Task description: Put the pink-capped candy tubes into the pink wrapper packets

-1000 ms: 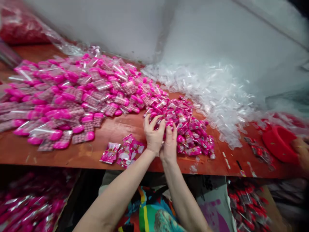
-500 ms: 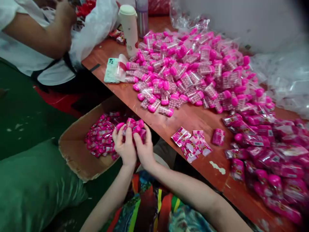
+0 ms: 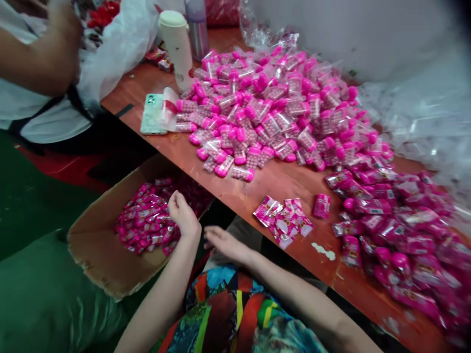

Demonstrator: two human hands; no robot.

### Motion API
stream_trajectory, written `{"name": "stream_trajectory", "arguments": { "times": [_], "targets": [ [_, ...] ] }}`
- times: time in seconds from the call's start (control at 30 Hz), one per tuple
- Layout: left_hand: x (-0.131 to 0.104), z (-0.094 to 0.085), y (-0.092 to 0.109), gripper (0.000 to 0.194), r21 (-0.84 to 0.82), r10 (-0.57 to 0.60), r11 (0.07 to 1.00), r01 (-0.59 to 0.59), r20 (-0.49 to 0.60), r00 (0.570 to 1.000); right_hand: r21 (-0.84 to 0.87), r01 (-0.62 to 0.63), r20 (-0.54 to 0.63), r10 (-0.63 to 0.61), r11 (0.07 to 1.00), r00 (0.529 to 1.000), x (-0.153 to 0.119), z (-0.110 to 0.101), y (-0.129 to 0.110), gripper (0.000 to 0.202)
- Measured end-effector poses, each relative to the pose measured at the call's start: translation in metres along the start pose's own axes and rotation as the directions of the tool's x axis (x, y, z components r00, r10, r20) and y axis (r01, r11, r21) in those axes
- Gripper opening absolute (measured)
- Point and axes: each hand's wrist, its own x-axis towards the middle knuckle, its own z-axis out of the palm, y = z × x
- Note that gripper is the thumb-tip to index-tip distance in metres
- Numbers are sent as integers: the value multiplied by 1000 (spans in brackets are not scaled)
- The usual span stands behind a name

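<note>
My left hand [image 3: 184, 215] is over the right side of a cardboard box [image 3: 88, 245], turned toward the pile inside, its fingers loosely bent and partly hidden; I see nothing held in it. In the box lies a heap of small pink-wrapped candy bottles [image 3: 147, 215]. My right hand [image 3: 226, 243] is just right of the left one, above my lap, fingers stretched out and bare. On the red-brown table [image 3: 235, 196] beside it lie several flat pink wrappers [image 3: 283, 220] and one pink-wrapped bottle [image 3: 322, 206].
Clear bottles with pink caps and beads [image 3: 250, 117] are heaped at the table's back. Wrapped bottles [image 3: 397, 230] pile up on the right. A phone [image 3: 152, 115], white tumbler [image 3: 176, 49] and metal bottle [image 3: 197, 32] stand left. A co-worker's arm [image 3: 44, 54] is beyond; a green sack [image 3: 47, 294] sits below.
Both hands held a cluster of pink bottles together; now they are apart and the cluster is out of them. My right hand has dropped lower, and the view has shifted.
</note>
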Motion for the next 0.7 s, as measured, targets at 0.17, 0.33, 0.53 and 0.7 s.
{"name": "stream_trajectory", "arguments": {
  "times": [0.17,0.33,0.53,0.7],
  "targets": [
    [-108,38,66,21,-130,417,899,-418,545,727,-53,117,54,-115,992,992,-119,-66,-18,35],
    [-187,145,104,17,-328,468,878,-348,743,478,173,607,-732,-311,775,606,-173,-138,-43,40],
    [-242,264,103,60,2,307,759,-652,881,360,292,779,-897,-124,555,425,-199,-176,-39,59],
    [-258,295,93,84,198,160,693,-693,895,416,321,826,-923,-41,464,382,-208,-184,-32,60]
  ]
}}
